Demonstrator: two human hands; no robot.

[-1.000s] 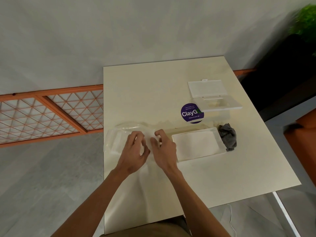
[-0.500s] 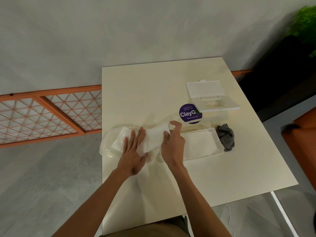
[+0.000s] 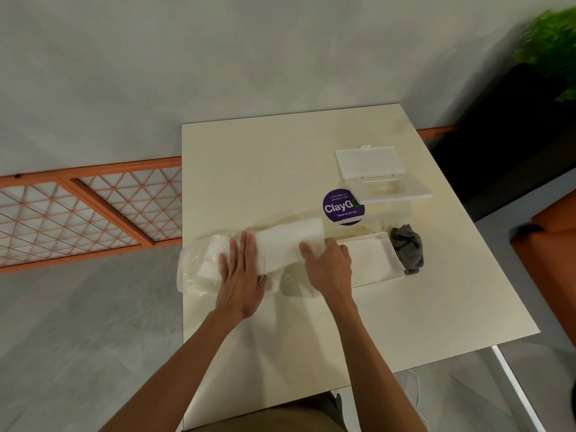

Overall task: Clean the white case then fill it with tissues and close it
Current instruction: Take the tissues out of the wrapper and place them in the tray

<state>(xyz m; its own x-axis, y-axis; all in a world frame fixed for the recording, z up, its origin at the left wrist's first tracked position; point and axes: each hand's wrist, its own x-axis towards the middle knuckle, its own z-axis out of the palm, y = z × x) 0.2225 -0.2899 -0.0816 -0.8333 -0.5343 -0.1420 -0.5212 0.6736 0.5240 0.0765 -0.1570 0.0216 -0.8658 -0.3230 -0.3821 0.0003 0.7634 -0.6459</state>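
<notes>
Right hand point(image 3: 327, 265): fingers curled over the near end of a stack of white tissues point(image 3: 288, 244), thumb on top; grasping it. Stack is partly drawn out of a clear plastic wrapper point(image 3: 193, 269).

Left hand point(image 3: 241, 275): fingers straight and spread, palm down, pressing flat on the wrapper and the tissues inside it; not closed on anything.

Just right of the right-hand fingertips: the white case tray point(image 3: 378, 260), open, already lined with a white layer that looks like tissues. Cannot tell how full it is. Touching its far right end, a crumpled grey cloth point(image 3: 406, 249). Beyond the fingers, past a purple round sticker point(image 3: 341, 207), lies the case lid frame point(image 3: 392, 193) with its flap point(image 3: 367, 162) hinged open. All on a cream table point(image 3: 436, 307).

Risks, as judged:
- Wrapper overhangs the left table edge; if the left palm lifts early, wrapper and remaining tissues may slide off.
- Pull with one-sided grip may fan or skew the stack, so it lands askew in the tray and the lid will not seat.
- Wrapper film may drag along with the stack.
- Cloth against the tray end could get caught under the lid frame.
</notes>
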